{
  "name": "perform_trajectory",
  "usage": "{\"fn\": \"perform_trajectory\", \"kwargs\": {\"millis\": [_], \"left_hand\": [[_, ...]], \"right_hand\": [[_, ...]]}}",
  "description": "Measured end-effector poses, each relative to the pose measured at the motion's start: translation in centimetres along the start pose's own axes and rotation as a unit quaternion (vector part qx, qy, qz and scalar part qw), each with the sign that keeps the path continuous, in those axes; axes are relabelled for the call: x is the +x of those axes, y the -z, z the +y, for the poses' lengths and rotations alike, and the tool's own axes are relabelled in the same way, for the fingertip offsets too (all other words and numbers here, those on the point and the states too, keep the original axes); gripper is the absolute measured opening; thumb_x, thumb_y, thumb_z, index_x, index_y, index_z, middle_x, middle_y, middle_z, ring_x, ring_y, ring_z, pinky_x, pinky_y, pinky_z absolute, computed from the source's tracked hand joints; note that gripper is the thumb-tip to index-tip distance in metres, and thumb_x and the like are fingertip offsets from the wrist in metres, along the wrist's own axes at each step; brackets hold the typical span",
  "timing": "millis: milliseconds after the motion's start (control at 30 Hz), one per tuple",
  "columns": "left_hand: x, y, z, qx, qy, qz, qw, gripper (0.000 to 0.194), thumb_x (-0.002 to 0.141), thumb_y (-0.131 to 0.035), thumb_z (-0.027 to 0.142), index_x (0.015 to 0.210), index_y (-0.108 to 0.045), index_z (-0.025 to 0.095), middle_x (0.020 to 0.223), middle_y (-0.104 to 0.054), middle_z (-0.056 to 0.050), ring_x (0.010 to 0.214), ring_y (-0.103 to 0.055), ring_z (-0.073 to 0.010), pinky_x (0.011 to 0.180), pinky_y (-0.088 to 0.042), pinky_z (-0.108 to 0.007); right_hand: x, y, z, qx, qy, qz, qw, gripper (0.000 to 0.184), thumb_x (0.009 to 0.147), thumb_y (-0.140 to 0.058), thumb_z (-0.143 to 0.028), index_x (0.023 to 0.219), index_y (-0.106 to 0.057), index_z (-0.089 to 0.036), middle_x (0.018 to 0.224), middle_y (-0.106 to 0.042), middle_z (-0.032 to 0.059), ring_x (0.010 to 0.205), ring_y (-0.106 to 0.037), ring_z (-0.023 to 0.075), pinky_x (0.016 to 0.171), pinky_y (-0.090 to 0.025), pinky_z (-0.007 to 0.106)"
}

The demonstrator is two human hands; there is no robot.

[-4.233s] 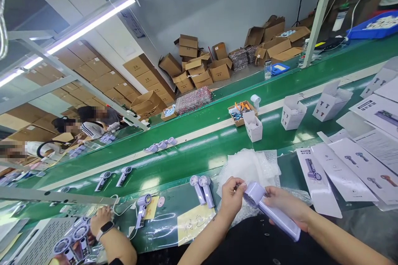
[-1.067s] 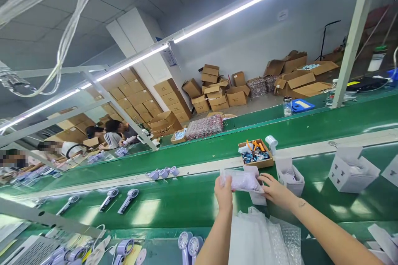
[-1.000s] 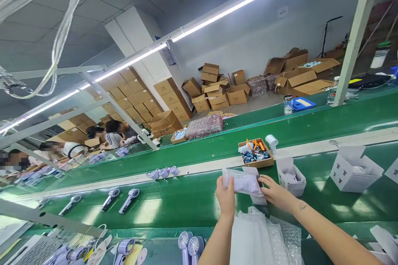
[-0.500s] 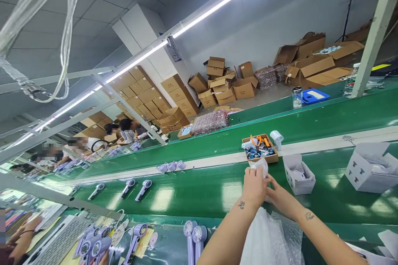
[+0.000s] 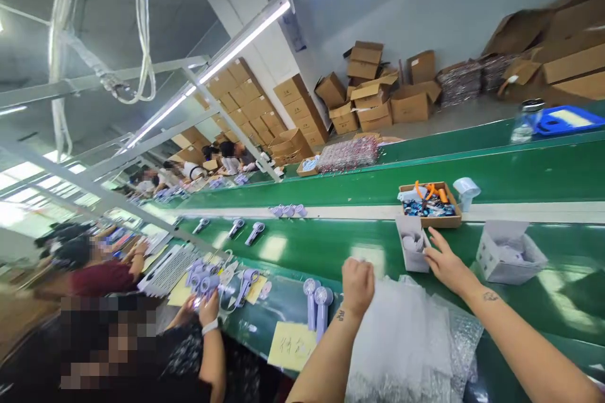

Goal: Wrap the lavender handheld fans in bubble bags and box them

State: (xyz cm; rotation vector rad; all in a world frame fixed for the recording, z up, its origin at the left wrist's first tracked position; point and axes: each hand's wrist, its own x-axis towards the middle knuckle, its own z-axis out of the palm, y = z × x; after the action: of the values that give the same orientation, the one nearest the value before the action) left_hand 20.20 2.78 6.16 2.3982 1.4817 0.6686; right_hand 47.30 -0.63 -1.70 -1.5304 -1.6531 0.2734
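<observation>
My left hand [image 5: 358,286] is closed in a fist above the belt, left of the stack of white foam and bubble-wrap bags [image 5: 397,334]. Whatever it may hold is hidden by the fingers. My right hand [image 5: 447,262] has its fingers spread at the right side of a small open white box [image 5: 416,259]; whether the fingertips touch the box is unclear. Something whitish and wrapped sits inside that box. A second open white box [image 5: 508,272], also with a wrapped item, stands to the right. Two lilac handheld fans [image 5: 317,302] lie left of my left hand.
A cardboard tray [image 5: 447,221] of tools and small parts stands behind the nearer box, beside a white cup-shaped part [image 5: 466,192]. More fans [image 5: 255,233] lie along the green belt [image 5: 302,252]. At the left, a co-worker's hands [image 5: 208,308] hold a fan. A yellow note [image 5: 292,346] lies nearby.
My hands, together on a whitish translucent piece before, have separated. The left drew back closed; the right opened beside the white box. Both boxes shifted left relative to the tool tray. The view turned left.
</observation>
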Motion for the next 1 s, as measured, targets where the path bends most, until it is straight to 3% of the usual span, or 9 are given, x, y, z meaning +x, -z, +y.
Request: {"fn": "perform_trajectory", "kwargs": {"millis": [67,133,300,467,633,733,867,900,1000], "left_hand": [[-2.1,2.3,-4.7,0.008,0.206,0.032,0.978,0.020,0.087,-0.045,0.029,0.089,-0.063,0.018,0.100,-0.062,-0.011,0.103,-0.052,-0.0242,0.095,-0.034,-0.038],[-4.6,3.9,-8.9,0.028,0.336,0.046,0.940,0.020,0.082,-0.053,0.031,0.093,-0.060,0.015,0.105,-0.060,-0.016,0.109,-0.050,-0.0286,0.095,-0.033,-0.042],[-9.5,4.1,-14.2,-0.004,0.465,-0.013,0.885,0.032,0.063,-0.074,0.033,0.079,-0.058,0.012,0.083,-0.064,-0.015,0.090,-0.061,-0.0311,0.077,-0.043,-0.038],[-10.9,3.6,-15.5,-0.087,0.465,-0.055,0.879,0.031,0.069,-0.067,0.044,0.062,-0.057,0.015,0.061,-0.061,-0.006,0.074,-0.063,-0.0244,0.064,-0.044,-0.030],[-10.0,5.6,-16.9,-0.146,0.451,-0.055,0.879,0.035,0.064,-0.070,0.042,0.048,-0.052,0.017,0.050,-0.056,-0.004,0.072,-0.063,-0.0255,0.062,-0.043,-0.029],[-10.1,6.3,-15.7,-0.195,0.441,-0.034,0.876,0.038,0.069,-0.063,0.050,0.052,-0.056,0.016,0.054,-0.057,-0.006,0.065,-0.061,-0.0226,0.058,-0.042,-0.028],[-12.6,4.8,-10.1,-0.301,0.394,-0.027,0.868,0.048,0.077,-0.049,0.058,0.071,-0.064,0.012,0.066,-0.061,-0.006,0.057,-0.055,-0.0152,0.051,-0.042,-0.024],[-13.6,4.1,-8.6,-0.360,0.367,-0.040,0.857,0.050,0.076,-0.051,0.059,0.072,-0.064,0.011,0.065,-0.060,-0.006,0.056,-0.054,-0.0147,0.049,-0.042,-0.024],[-16.1,2.0,-5.8,-0.452,0.224,-0.162,0.848,0.050,0.079,-0.052,0.057,0.090,-0.067,0.010,0.076,-0.062,-0.008,0.066,-0.056,-0.0166,0.055,-0.048,-0.027]], "right_hand": [[0.5,-0.7,0.8,0.001,0.005,0.008,1.000,0.017,0.085,-0.046,-0.022,0.082,-0.062,-0.018,0.150,-0.021,0.0119,0.120,-0.050,0.0301,0.096,-0.044,0.047],[0.3,-1.2,1.7,-0.002,0.013,0.026,1.000,0.018,0.084,-0.047,-0.026,0.082,-0.063,-0.018,0.146,-0.028,0.0142,0.115,-0.054,0.0303,0.095,-0.045,0.048],[-2.2,-0.1,1.4,-0.031,0.024,0.065,0.997,0.024,0.082,-0.050,-0.036,0.088,-0.064,-0.017,0.140,-0.036,0.0179,0.115,-0.052,0.0340,0.094,-0.045,0.050],[-5.7,1.4,-5.4,-0.034,-0.076,0.192,0.978,0.018,0.079,-0.053,-0.034,0.085,-0.063,-0.020,0.116,-0.057,0.0167,0.109,-0.055,0.0304,0.093,-0.045,0.045],[-9.7,-0.5,-13.8,0.184,-0.275,0.054,0.942,0.026,0.075,-0.057,-0.043,0.088,-0.063,-0.021,0.086,-0.066,0.0070,0.078,-0.063,0.0234,0.072,-0.052,0.039],[-11.3,-2.2,-17.8,0.343,-0.374,-0.019,0.861,0.027,0.073,-0.063,-0.044,0.088,-0.062,-0.021,0.083,-0.065,0.0050,0.076,-0.063,0.0209,0.068,-0.053,0.034],[-10.9,-5.3,-21.6,0.562,-0.470,-0.106,0.672,0.032,0.076,-0.065,-0.046,0.098,-0.058,-0.023,0.103,-0.066,0.0079,0.090,-0.065,0.0213,0.078,-0.054,0.037],[-10.5,-6.1,-22.2,0.594,-0.469,-0.107,0.645,0.033,0.077,-0.065,-0.046,0.100,-0.056,-0.024,0.107,-0.065,0.0084,0.094,-0.065,0.0223,0.080,-0.054,0.038],[-9.5,-7.5,-22.5,0.610,-0.452,-0.039,0.650,0.031,0.076,-0.066,-0.044,0.097,-0.054,-0.024,0.098,-0.067,0.0054,0.088,-0.066,0.0220,0.072,-0.056,0.036]]}}
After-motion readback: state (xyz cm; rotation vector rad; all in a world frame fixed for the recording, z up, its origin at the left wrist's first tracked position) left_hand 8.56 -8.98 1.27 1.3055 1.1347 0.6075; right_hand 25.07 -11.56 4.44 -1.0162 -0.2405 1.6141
